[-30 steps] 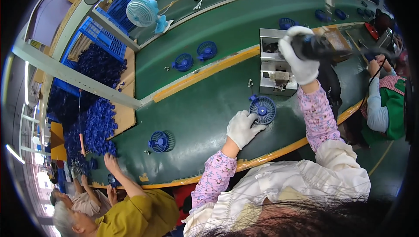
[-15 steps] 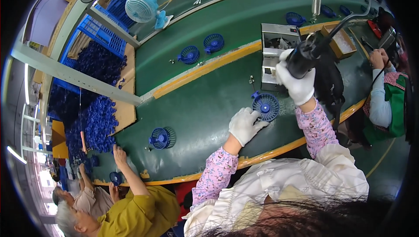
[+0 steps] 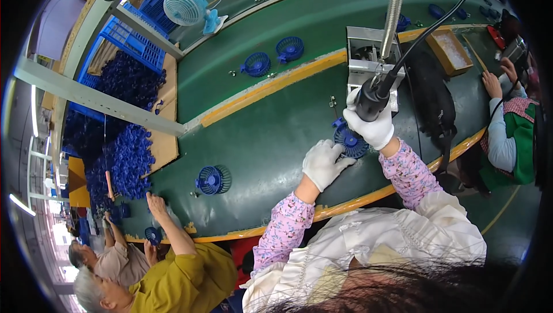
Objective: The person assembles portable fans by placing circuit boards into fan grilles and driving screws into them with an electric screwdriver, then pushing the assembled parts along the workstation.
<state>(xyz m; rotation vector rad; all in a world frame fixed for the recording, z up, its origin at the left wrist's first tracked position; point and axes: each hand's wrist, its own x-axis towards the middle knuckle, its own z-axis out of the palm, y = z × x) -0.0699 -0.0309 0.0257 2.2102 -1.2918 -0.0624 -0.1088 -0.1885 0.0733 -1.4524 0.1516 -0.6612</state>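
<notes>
My right hand, in a white glove, is closed around a black electric screwdriver with a cord and a coiled metal spring at its top. It hangs over the right side of a blue round fan housing on the green bench. The hand hides the driver's tip, so I cannot see whether it touches the housing. My left hand, also gloved, holds the housing by its near left edge, thumb spread along the near side. A small metal part lies just beyond the housing.
A metal screw feeder stands beyond my right hand, beside a box of small parts and a black bag. Another blue fan housing lies left. More housings sit on the green belt. Co-workers sit on both sides.
My right hand has brought the screwdriver down and left, from beside the feeder to over the fan housing. My left hand stays in place. Housings on the belt have shifted slightly right.
</notes>
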